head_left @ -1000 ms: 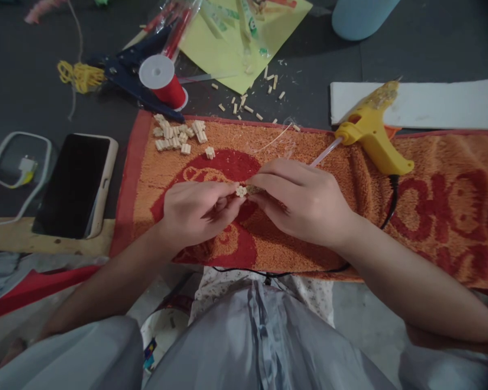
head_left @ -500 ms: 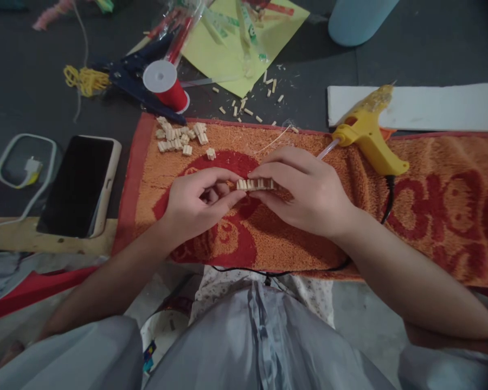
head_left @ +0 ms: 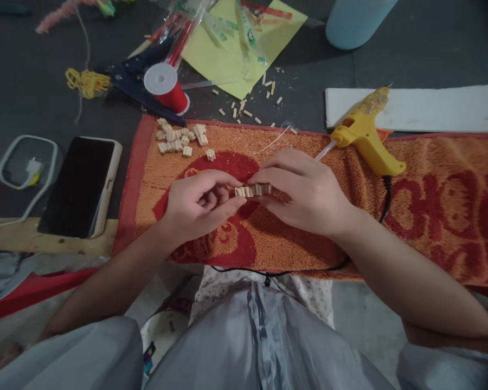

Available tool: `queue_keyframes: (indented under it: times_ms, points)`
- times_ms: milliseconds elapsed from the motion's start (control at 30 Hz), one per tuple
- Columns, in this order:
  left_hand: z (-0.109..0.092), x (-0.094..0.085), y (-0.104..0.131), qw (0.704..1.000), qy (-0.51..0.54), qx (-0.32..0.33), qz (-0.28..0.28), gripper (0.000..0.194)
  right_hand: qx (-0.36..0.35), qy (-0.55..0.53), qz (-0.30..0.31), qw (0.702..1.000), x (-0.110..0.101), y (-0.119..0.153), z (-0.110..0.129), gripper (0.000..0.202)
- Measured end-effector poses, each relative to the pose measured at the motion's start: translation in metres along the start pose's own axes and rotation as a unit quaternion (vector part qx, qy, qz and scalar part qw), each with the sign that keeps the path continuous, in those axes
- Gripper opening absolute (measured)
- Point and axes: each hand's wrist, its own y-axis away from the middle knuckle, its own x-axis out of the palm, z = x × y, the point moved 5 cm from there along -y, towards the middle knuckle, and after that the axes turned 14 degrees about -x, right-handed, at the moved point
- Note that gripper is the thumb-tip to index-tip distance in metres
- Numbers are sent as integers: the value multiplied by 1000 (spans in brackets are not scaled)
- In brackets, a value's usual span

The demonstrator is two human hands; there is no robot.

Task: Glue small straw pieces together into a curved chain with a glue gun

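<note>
Item: ribbed strip of short wooden sticks, between both hands, above the orange-and-red towel. Handling, by judgement: very light, stiff, dry rather than slippery; joints between sticks probably weakest, liable to crack if bent. Best hold: long edges, near each end, light pressure. Right hand: thumb and fingertips pinching the strip's right portion, back of hand uppermost. Left hand: thumb and forefinger about the left end, remaining fingers curled; firm contact cannot be told. Forearms: angled inward, converging.

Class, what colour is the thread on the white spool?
The thread is red, best seen in the head view.
</note>
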Motion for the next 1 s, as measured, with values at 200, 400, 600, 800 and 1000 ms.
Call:
queue_keyframes:
  times_ms: [200, 400, 600, 800, 1000]
  points:
    - [-11, -1, -1, 995, -85, 51, -16, 13, -54, 38, 22, 998, 5, 0, 8, 27]
    - [-13, -3, 0, 989, -121, 76, -24, 17, -48, 39, 57, 996, 9, 0, 10, 32]
    - [-8, -9, 1, 993, -79, 14, -85, 18, -46, 45, 24, 998, 2, -1, 10, 27]
    - [-6, -18, 3, 985, -69, 2, -158, 17, 12, -21, -16, 1000, -10, 0, 3, 19]
    - [0, -18, 1, 983, -86, -7, -165, 12, 67, -40, -5, 997, -9, 3, -5, 21]
